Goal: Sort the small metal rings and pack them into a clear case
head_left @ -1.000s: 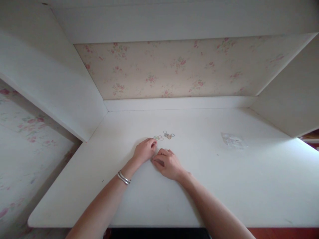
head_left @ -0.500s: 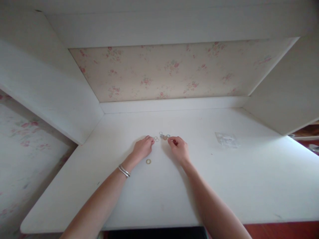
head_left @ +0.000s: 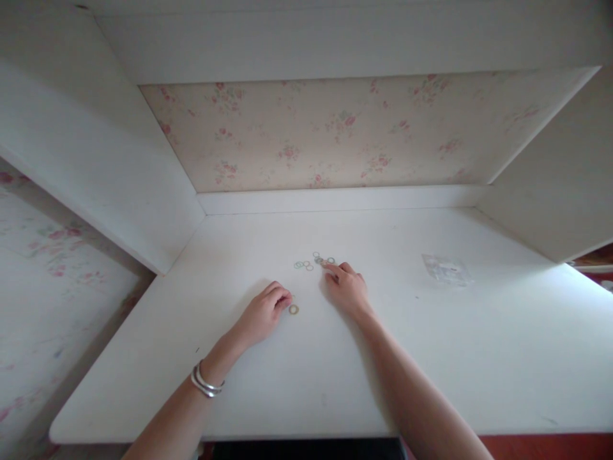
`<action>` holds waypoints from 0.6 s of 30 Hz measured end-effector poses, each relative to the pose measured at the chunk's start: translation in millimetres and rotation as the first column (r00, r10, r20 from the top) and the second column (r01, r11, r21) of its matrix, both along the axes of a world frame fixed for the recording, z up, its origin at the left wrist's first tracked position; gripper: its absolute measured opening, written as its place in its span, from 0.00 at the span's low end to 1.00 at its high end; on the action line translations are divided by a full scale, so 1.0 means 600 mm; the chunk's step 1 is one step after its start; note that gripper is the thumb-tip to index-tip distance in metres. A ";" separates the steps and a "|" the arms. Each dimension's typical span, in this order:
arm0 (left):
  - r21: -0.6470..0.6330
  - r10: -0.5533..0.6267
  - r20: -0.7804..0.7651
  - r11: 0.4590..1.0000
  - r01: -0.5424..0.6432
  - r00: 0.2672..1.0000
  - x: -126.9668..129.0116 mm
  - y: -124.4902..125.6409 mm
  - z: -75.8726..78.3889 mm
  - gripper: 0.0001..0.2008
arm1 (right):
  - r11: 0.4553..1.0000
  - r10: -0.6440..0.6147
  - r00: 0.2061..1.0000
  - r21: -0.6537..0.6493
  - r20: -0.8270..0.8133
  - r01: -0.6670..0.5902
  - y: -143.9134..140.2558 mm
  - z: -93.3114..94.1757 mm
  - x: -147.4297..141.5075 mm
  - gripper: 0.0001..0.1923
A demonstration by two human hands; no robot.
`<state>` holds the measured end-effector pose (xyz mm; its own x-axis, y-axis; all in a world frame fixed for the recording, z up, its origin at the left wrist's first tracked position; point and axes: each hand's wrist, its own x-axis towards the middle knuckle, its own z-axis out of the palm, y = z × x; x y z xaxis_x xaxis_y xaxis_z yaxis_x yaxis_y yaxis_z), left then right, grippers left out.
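Observation:
Several small coloured rings (head_left: 313,262) lie in a loose cluster on the white desk (head_left: 431,358). One yellowish ring (head_left: 294,309) lies apart, nearer to me. My left hand (head_left: 262,314), with silver bangles on its wrist, rests on the desk with curled fingertips right beside that single ring. My right hand (head_left: 345,287) lies palm down with its index finger stretched out, the tip touching the right end of the ring cluster. Neither hand holds anything that I can see.
A small clear plastic bag (head_left: 446,269) lies on the desk to the right. White side panels close in the desk left and right, with a floral-papered back wall (head_left: 330,134) behind and a shelf above.
My left hand has drawn back from the cluster to the single yellowish ring. My right hand stayed by the cluster and now points a finger onto its right end.

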<state>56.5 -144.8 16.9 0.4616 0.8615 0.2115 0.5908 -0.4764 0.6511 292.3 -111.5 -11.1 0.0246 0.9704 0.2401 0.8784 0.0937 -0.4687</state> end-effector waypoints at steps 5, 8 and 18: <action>0.041 -0.104 -0.100 0.993 0.109 0.989 -0.005 -0.015 -0.001 0.09 | 0.999 -0.029 0.999 -0.019 -0.021 0.028 0.000 0.003 -0.003 0.15; 0.070 -0.120 -0.189 0.988 0.136 0.975 -0.004 -0.015 -0.003 0.09 | 0.999 -0.042 0.999 -0.019 -0.027 0.042 -0.001 0.005 -0.005 0.15; 0.089 -0.092 -0.229 0.989 0.115 0.969 -0.004 -0.014 -0.007 0.10 | 0.999 -0.041 0.999 -0.010 -0.027 0.041 0.000 0.001 -0.004 0.14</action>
